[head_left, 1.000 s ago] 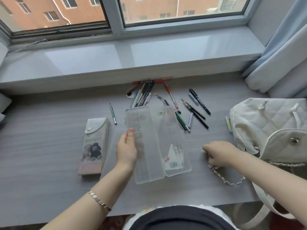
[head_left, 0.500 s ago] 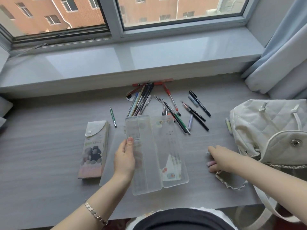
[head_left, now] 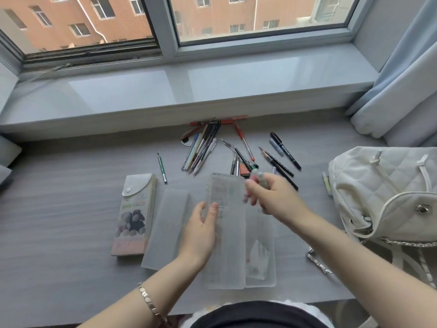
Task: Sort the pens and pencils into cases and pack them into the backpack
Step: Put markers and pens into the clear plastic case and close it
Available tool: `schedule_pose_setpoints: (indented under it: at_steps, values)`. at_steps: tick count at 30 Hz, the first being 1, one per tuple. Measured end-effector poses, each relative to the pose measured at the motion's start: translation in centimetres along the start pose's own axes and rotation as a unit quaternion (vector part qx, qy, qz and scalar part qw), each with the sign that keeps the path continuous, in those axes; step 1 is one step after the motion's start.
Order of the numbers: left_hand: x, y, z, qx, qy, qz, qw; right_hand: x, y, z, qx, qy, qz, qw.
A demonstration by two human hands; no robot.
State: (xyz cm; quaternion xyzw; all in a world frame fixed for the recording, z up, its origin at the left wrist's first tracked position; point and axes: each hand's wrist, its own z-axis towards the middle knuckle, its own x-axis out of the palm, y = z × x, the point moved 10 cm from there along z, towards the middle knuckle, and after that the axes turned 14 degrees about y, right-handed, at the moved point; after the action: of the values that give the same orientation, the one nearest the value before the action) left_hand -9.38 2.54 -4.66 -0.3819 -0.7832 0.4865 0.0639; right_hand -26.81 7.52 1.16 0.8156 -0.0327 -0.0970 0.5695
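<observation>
An open clear plastic pencil case [head_left: 233, 245] lies flat on the grey desk in front of me. My left hand [head_left: 201, 230] grips its left edge between thumb and fingers. My right hand [head_left: 272, 197] hovers over the case's far end, motion-blurred, fingertips pinched on a small pale item [head_left: 259, 177]. Loose pens and pencils [head_left: 201, 150] are scattered beyond the case, with a single green pencil [head_left: 162, 168] to their left. A closed printed pencil case [head_left: 134, 216] lies on the left. The white quilted backpack [head_left: 383, 185] sits at the right.
A translucent sheet-like pouch [head_left: 165, 226] lies between the two cases. The backpack's chain strap [head_left: 319, 263] trails on the desk. A pale marker [head_left: 326, 185] rests against the backpack. Behind the desk runs a raised grey window sill [head_left: 189, 91], and a curtain [head_left: 402, 91] hangs at the right.
My right hand left the spot beside the backpack and swung left and forward over the clear case, carrying a small item. The clear case shifted nearer to me, uncovering more pens.
</observation>
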Motion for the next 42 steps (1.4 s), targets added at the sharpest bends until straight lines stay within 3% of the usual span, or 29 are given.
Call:
schedule_pose_setpoints:
  at_steps: [2, 6, 12, 16, 19, 22, 24, 29, 35, 37, 40, 42]
  values:
    - [1.2, -0.3, -0.3, 0.000, 0.030, 0.008, 1.000, 1.8, 0.5, 0.6, 0.010, -0.006, -0.032, 0.999]
    - [1.7, -0.8, -1.0, 0.000, 0.036, 0.051, 0.998, 1.3, 0.2, 0.4, 0.064, -0.093, -0.205, 0.972]
    - [2.0, -0.6, -0.9, -0.004, 0.045, 0.034, 0.998, 0.6, 1.6, -0.8, -0.028, -0.111, -0.181, 0.977]
    - [2.3, -0.4, -0.7, -0.018, 0.058, 0.022, 0.998, -0.1, 2.8, -0.8, -0.093, -0.128, -0.088, 0.984]
    - [2.7, -0.7, -0.5, -0.017, 0.075, 0.012, 0.997, 0.8, 3.9, -1.1, -0.118, -0.154, -0.179, 0.965]
    - [3.0, -1.2, -0.8, -0.006, 0.081, -0.007, 0.997, 3.1, 3.0, -0.4, -0.081, -0.109, -0.367, 0.920]
    - [3.0, -1.3, -0.9, -0.003, 0.083, -0.025, 0.996, 3.9, 2.1, -0.2, -0.059, -0.073, -0.416, 0.904]
    - [2.8, -1.4, -0.5, 0.006, 0.080, -0.026, 0.996, 3.7, 1.7, -0.3, -0.084, -0.043, -0.418, 0.903]
    - [3.4, -1.6, 0.0, 0.001, 0.094, -0.021, 0.995, 3.3, 1.8, -1.1, -0.125, -0.017, -0.503, 0.855]
    - [3.9, -1.6, 0.4, -0.005, 0.107, -0.014, 0.994, 1.9, 2.3, -1.4, -0.155, -0.036, -0.487, 0.859]
    - [4.5, -1.9, 1.2, -0.015, 0.122, 0.002, 0.992, -5.5, 0.6, -1.1, -0.069, -0.161, -0.344, 0.923]
    - [4.6, -2.2, 1.8, -0.020, 0.121, 0.013, 0.992, -10.2, -3.1, -0.3, 0.109, -0.204, -0.332, 0.914]
